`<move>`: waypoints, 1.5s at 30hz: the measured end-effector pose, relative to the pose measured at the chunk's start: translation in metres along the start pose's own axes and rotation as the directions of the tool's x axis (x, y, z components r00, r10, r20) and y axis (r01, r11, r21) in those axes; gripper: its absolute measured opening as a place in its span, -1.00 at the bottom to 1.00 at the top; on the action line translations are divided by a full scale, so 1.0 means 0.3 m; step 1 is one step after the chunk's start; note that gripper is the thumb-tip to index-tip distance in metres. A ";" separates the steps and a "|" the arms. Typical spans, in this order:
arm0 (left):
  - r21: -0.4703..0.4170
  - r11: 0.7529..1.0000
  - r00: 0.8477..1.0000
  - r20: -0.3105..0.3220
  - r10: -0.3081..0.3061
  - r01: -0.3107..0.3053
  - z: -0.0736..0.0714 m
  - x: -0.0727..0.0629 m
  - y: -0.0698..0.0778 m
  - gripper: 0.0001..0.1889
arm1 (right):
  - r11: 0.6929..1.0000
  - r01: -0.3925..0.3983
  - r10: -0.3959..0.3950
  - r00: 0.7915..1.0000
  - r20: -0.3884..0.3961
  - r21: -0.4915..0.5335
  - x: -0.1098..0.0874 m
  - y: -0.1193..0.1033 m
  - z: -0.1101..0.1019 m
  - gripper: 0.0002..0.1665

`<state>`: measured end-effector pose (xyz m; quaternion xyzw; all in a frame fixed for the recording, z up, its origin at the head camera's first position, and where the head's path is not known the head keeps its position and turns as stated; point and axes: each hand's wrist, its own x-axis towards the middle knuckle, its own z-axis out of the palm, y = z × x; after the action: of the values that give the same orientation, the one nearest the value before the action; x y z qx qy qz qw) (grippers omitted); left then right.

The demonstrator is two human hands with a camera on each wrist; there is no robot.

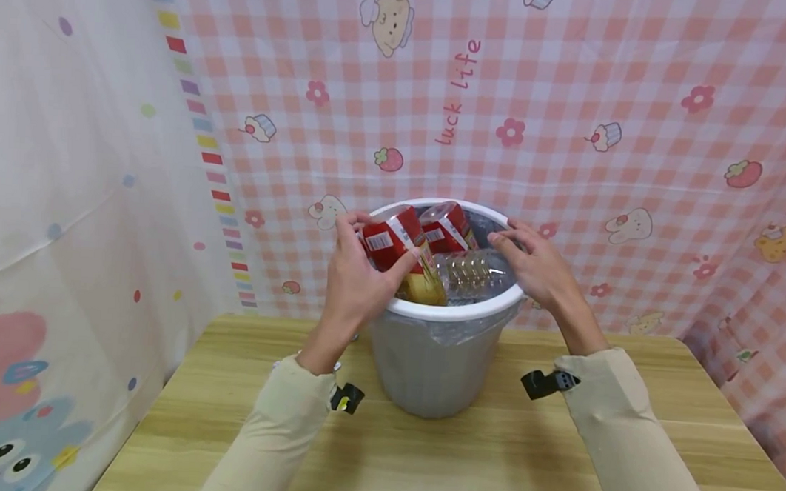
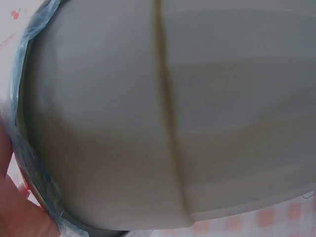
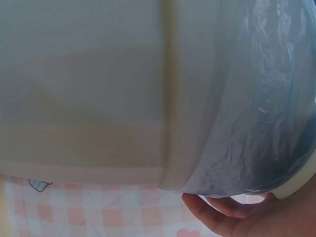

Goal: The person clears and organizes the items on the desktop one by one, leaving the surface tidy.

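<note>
A grey trash can (image 1: pixel 430 366) with a white rim (image 1: pixel 466 311) stands in the middle of the head view, between both hands. Its translucent liner bag (image 1: pixel 458 332) is folded out over the edge. Inside lie two plastic bottles with red labels, one at left (image 1: pixel 393 238) and one behind (image 1: pixel 446 226), plus a clear ribbed bottle (image 1: pixel 474 273). My left hand (image 1: pixel 363 285) grips the can's left rim, its thumb reaching inward over the nearer red-labelled bottle. On the opposite side, my right hand (image 1: pixel 541 268) grips the rim with the thumb inside. In the right wrist view, the right fingers (image 3: pixel 212 215) lie against the liner.
Under the can is a wood-grain table (image 1: pixel 475 465). A pink checked cloth (image 1: pixel 426 114) hangs behind it, and a pale dotted cloth (image 1: pixel 97 171) hangs at left. Dark wrist cameras, left (image 1: pixel 348 398) and right (image 1: pixel 540 384), sit on the sleeves.
</note>
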<state>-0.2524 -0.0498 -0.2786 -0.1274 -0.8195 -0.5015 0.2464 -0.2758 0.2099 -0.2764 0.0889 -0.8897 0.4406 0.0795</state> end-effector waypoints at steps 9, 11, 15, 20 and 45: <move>0.080 0.996 0.999 0.002 0.032 -0.032 0.013 -0.008 -0.004 -0.23 | 1.000 0.000 0.000 1.000 -0.005 -0.008 -0.003 -0.003 0.000 -0.18; 0.095 0.994 0.999 0.004 0.053 -0.054 0.013 -0.008 -0.008 -0.22 | 1.000 -0.001 0.001 1.000 -0.006 -0.012 -0.001 -0.004 0.001 -0.18; 0.116 0.990 0.997 0.010 0.080 -0.080 0.015 -0.007 -0.012 -0.22 | 1.000 -0.006 0.006 1.000 -0.011 -0.008 0.001 -0.002 0.001 -0.18; 0.106 0.992 0.997 0.018 0.073 -0.074 0.015 -0.007 -0.013 -0.21 | 1.000 -0.014 0.014 1.000 -0.006 -0.006 -0.001 -0.004 0.001 -0.17; 0.108 0.990 0.995 0.013 0.094 -0.095 0.021 -0.010 -0.018 -0.29 | 1.000 -0.017 0.017 1.000 -0.011 0.000 -0.003 -0.004 0.001 -0.16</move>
<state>-0.2541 -0.0466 -0.2867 -0.1545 -0.8395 -0.4435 0.2732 -0.2747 0.2090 -0.2760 0.0788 -0.8900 0.4418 0.0806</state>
